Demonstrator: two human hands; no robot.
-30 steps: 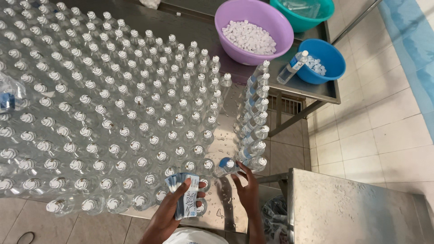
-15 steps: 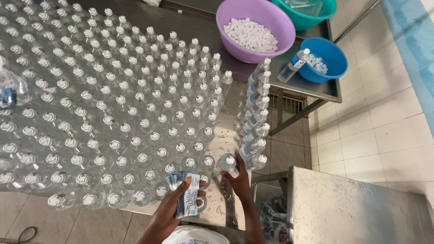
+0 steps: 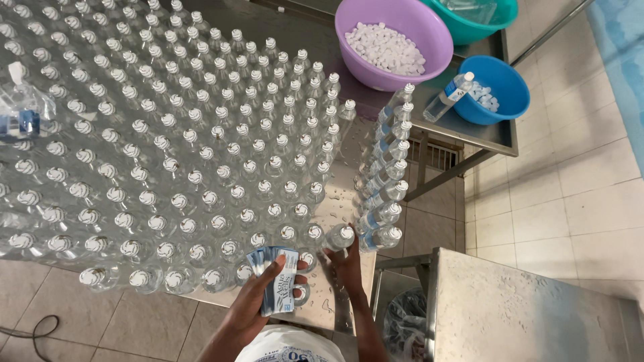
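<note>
Seen from the head camera, a worker stood at the near edge of a steel table (image 3: pixel 339 201) crowded with clear plastic bottles (image 3: pixel 201 154), all capped white and packed upright in close rows up and to the left of both hands. The left hand (image 3: pixel 258 302) was closed around a fanned stack of blue-and-white labels (image 3: pixel 276 280), held up just short of the nearest bottles so that the next one could be peeled off. The right hand (image 3: pixel 345 258), just beside it, gripped a single bottle (image 3: pixel 337 238) at the table's edge, tilted out of the rows, seemingly to free it for wrapping. Beyond the right hand ran a line of labelled bottles (image 3: pixel 384 174), leaning one on the next and kept apart from the bare ones, apparently to sort finished from unfinished. Farther off, past that line, a purple basin (image 3: pixel 396 43) held loose white caps, a blue bowl (image 3: pixel 493 90) held a few caps and one bottle laid across it, and a teal tub (image 3: pixel 473 17) stood at the far corner. A second steel surface (image 3: pixel 523 315) lay to the right of the right hand.
</note>
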